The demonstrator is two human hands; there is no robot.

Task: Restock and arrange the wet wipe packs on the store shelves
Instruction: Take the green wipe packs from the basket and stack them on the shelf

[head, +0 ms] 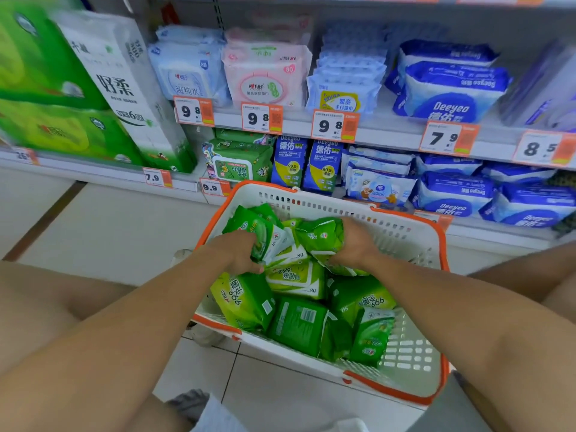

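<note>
Pickup step: both my hands down in the basket [327, 204] below the shelf. Left hand [238, 251] fingers curled round a green wipe pack [265, 235], right hand [355, 244] gripping another pack [321, 233]. Next, prob.: lift both w/o snagging the rest, carry to the green stack [238, 160] just beyond the basket.

Left hand [240, 251] is gripping a green wipe pack [265, 235] inside the white basket [405, 235]; right hand [355, 244] is apparently gripping another green pack [321, 235]; shelves [389, 132] are standing behind.

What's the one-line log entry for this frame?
phase: pickup | left hand: grip on green wet wipe pack | right hand: grip on second green pack | both inside white-and-orange plastic basket
</note>
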